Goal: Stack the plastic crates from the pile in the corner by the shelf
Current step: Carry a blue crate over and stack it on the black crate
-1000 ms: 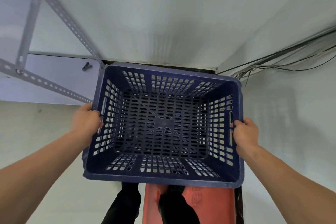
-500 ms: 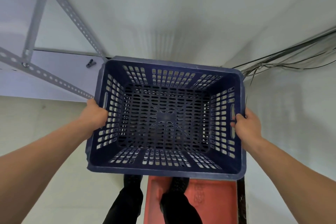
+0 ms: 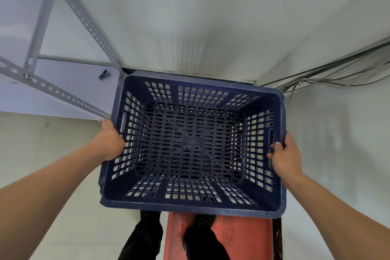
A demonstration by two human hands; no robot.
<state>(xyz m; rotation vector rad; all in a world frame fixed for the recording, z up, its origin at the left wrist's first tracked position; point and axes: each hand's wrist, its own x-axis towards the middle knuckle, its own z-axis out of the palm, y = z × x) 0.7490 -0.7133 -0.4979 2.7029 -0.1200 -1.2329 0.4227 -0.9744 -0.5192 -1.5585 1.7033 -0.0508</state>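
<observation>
A dark blue perforated plastic crate (image 3: 193, 205) fills the middle of the view, open side up and empty. I look straight down into it. My left hand (image 3: 109, 141) grips its left wall beside the handle slot. My right hand (image 3: 283, 155) grips the right wall, with fingertips through the handle slot. The crate sits in the corner, right next to the shelf's corner post. What lies beneath it is hidden.
A grey slotted-angle metal shelf (image 3: 63, 95) with a white board stands at the left, touching the crate's far left corner. A red flat piece (image 3: 242, 236) lies under my feet. Loose cables (image 3: 329, 74) run along the right wall. Pale floor spreads left.
The crate and both hands have shifted slightly toward the corner and the shelf post. My grip on both sides is unchanged.
</observation>
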